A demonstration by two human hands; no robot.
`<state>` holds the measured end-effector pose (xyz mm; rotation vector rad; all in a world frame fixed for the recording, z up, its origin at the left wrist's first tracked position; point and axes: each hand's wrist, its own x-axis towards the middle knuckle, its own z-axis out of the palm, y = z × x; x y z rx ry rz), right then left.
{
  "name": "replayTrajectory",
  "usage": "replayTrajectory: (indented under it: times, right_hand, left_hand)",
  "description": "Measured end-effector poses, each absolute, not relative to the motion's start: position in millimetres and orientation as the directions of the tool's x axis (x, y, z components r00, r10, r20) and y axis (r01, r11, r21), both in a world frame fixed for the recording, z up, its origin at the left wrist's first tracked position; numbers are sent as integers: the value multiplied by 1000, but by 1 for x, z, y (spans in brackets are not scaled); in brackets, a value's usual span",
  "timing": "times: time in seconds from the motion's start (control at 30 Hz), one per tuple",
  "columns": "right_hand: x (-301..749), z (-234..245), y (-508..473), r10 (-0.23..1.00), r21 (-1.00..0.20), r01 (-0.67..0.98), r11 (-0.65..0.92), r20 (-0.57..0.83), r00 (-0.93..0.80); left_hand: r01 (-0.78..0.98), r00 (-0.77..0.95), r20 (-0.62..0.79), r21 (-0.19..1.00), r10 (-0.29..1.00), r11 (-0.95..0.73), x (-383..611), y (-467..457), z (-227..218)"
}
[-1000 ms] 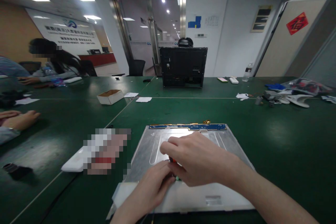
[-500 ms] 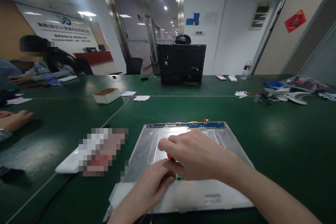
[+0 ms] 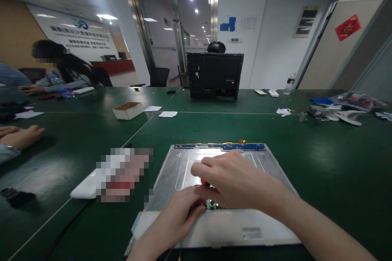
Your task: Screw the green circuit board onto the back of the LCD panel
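A flat display panel (image 3: 165,171) with a bare metal back lies on the table before me, a blue circuit strip (image 3: 196,146) along its far edge. My right hand (image 3: 232,179) is over its middle, fingers closed round a red-handled screwdriver (image 3: 204,181), most of which they hide. Just below, my left hand (image 3: 180,212) rests at the near part of the panel with fingertips pinched together close to the tool; what they hold is hidden. Between the hands and the whitish near strip (image 3: 226,228) a bit of green circuit board (image 3: 211,204) shows.
A white device (image 3: 84,185), partly blurred out, lies left of the panel. Farther off stand an open box (image 3: 128,111) and a black monitor housing (image 3: 215,76). Loose parts (image 3: 330,113) lie far right. Another person's hands (image 3: 26,136) rest on the table at left.
The whole view has shifted slightly right. Both hands keep nearly the same place on the panel, and slightly more of the green board shows beneath them.
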<state>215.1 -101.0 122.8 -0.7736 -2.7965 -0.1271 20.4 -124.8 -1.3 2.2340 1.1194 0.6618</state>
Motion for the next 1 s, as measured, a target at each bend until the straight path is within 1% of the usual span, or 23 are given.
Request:
replayTrajectory:
  times: [0.2, 0.43, 0.57, 0.67, 0.8, 1.0]
  right_hand:
    - [215, 125, -103, 480, 2, 493, 870, 218, -849]
    - [215, 124, -103, 483, 24, 502, 864, 239, -843]
    - [216, 124, -103, 471, 10, 491, 871, 265, -841]
    - [217, 125, -104, 474, -1, 490, 872, 258, -842]
    - [216, 126, -105, 492, 6, 505, 863, 222, -842]
    - [214, 123, -104, 515, 15, 531, 847, 222, -828]
  left_hand:
    - [540, 536, 207, 661, 819, -521, 21, -125, -6]
    - [551, 531, 240, 631, 813, -546, 20, -125, -11]
    - [550, 537, 250, 620, 806, -559, 20, -124, -12]
    - [547, 531, 263, 620, 805, -563, 20, -124, -12]
    - [549, 531, 261, 620, 806, -561, 20, -125, -9]
    - [562, 515, 227, 639, 827, -525, 21, -126, -7]
